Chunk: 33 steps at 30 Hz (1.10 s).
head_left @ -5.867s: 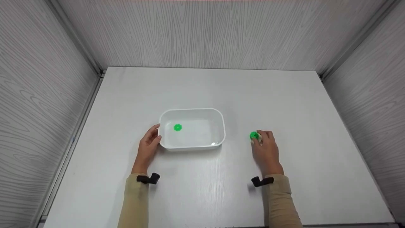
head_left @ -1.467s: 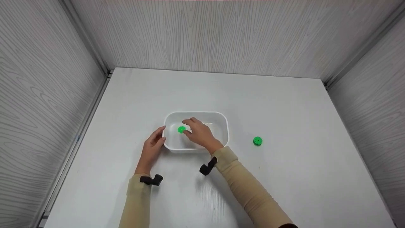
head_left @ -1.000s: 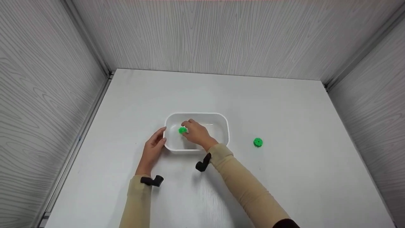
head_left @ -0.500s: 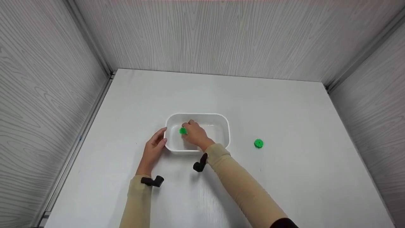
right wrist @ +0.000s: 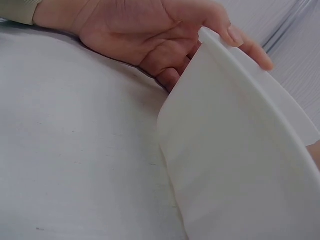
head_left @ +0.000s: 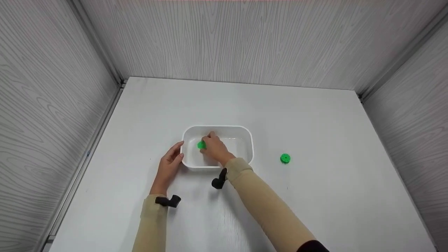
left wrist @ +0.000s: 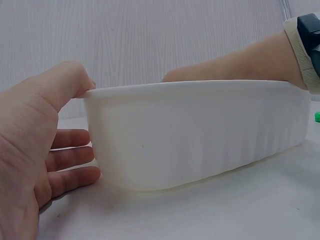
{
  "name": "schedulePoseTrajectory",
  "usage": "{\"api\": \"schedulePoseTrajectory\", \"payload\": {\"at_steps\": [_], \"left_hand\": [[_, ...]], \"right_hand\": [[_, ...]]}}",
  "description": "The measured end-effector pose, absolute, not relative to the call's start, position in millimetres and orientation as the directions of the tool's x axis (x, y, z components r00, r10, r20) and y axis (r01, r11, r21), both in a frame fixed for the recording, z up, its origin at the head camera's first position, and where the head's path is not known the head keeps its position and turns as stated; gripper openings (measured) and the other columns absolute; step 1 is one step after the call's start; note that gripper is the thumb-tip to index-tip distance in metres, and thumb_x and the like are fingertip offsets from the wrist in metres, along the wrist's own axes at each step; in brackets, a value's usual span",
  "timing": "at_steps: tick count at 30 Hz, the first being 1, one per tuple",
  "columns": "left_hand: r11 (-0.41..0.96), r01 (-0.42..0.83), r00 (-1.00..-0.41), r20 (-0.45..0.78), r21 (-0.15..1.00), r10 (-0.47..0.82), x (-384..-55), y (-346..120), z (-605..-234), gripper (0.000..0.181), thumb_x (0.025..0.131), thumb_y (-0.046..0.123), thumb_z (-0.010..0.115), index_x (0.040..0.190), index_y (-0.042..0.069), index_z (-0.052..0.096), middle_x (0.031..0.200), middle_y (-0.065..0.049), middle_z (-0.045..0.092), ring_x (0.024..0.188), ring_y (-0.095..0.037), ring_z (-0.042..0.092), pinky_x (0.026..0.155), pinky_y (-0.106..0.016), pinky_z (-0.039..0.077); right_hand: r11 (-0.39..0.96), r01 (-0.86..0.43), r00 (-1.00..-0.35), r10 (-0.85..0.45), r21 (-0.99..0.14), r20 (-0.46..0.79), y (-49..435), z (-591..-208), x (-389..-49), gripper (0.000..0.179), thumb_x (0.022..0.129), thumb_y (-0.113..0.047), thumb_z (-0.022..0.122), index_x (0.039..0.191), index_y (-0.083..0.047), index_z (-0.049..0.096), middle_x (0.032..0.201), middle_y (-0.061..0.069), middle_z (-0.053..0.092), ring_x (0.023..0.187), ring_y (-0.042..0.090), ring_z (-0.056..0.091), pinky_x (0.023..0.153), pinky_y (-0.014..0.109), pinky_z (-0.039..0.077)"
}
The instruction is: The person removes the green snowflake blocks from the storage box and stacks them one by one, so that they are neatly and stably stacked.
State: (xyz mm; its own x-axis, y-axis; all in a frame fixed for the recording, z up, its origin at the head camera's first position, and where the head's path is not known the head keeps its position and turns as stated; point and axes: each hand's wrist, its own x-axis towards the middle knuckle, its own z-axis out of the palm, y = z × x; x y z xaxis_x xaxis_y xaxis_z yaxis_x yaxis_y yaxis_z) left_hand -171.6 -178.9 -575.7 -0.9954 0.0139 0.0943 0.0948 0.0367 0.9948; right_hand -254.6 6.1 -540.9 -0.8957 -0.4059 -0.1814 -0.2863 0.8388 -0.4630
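Note:
A shallow white plastic box [head_left: 236, 147] stands on the white table. My left hand [head_left: 168, 171] grips its left end; in the left wrist view the thumb rests on the rim and the lower fingers lie against or close to the outer wall. My right hand [head_left: 215, 148] reaches into the box, thumb and fingers pinching a small green flower-shaped piece [head_left: 201, 144], partly covered by the fingertips. The box wall hides those fingertips in both wrist views. On the table to the right lies a round green disc [head_left: 285, 158] with small holes.
The white table [head_left: 332, 196] has grey wood-grain panels around it, including a back wall [head_left: 238, 45]. A black wrist camera [head_left: 168, 201] sits on the left sleeve, and another wrist camera [head_left: 219, 179] on the right.
My right hand has gone from the green disc at right, left on the table, into the box. Over the last second its fingers have closed on the green piece. My left hand stays on the box.

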Motion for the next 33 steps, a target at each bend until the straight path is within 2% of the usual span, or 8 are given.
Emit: {"api": "schedulePoseTrajectory", "payload": {"at_steps": [7, 13, 21, 26, 33], "left_hand": [[0.063, 0.110, -0.994, 0.111, 0.992, -0.012, -173, -178, -581, 0.042, 0.094, 0.019, 0.057, 0.135, 0.021, 0.050, 0.133, -0.007, 0.050, 0.118, -0.021, 0.049, 0.091, -0.026, 0.042], [0.069, 0.126, -0.992, 0.127, 0.990, -0.019, -172, -177, -581, 0.040, 0.093, 0.021, 0.057, 0.133, 0.023, 0.052, 0.134, -0.004, 0.050, 0.121, -0.017, 0.047, 0.095, -0.027, 0.040], [0.053, 0.131, -0.991, 0.132, 0.990, -0.014, -173, -178, -580, 0.040, 0.094, 0.019, 0.056, 0.134, 0.021, 0.051, 0.133, -0.008, 0.050, 0.122, -0.020, 0.047, 0.096, -0.026, 0.039], [0.050, 0.092, -0.996, 0.093, 0.994, -0.008, -172, -179, -575, 0.042, 0.094, 0.020, 0.057, 0.135, 0.020, 0.051, 0.135, -0.008, 0.049, 0.122, -0.019, 0.046, 0.096, -0.025, 0.039], [0.070, 0.109, -0.994, 0.108, 0.992, 0.020, -163, -176, -558, 0.044, 0.095, 0.012, 0.054, 0.137, 0.008, 0.045, 0.138, -0.016, 0.044, 0.126, -0.026, 0.042, 0.097, -0.025, 0.038]], "right_hand": [[0.841, -0.269, -0.904, -0.389, -0.469, -0.179, 6, -541, -256, 0.039, 0.084, -0.024, 0.070, 0.118, -0.008, 0.059, 0.112, 0.006, 0.043, 0.097, 0.017, 0.049, 0.083, 0.029, 0.043], [0.836, -0.252, -0.906, -0.381, -0.487, -0.185, 6, -540, -255, 0.035, 0.084, -0.023, 0.069, 0.115, -0.009, 0.059, 0.107, 0.005, 0.044, 0.091, 0.017, 0.049, 0.081, 0.030, 0.044], [0.867, -0.317, -0.901, -0.402, -0.386, -0.163, 7, -537, -255, 0.034, 0.086, -0.030, 0.067, 0.112, -0.008, 0.059, 0.107, 0.006, 0.045, 0.090, 0.017, 0.050, 0.078, 0.033, 0.046], [0.868, -0.305, -0.900, -0.398, -0.392, -0.180, 8, -535, -255, 0.036, 0.087, -0.031, 0.066, 0.112, -0.007, 0.057, 0.106, 0.005, 0.045, 0.089, 0.016, 0.050, 0.077, 0.032, 0.046], [0.872, -0.296, -0.910, -0.381, -0.391, -0.162, 13, -532, -254, 0.033, 0.086, -0.028, 0.066, 0.110, -0.007, 0.057, 0.104, 0.005, 0.045, 0.086, 0.015, 0.050, 0.077, 0.032, 0.046]]}}
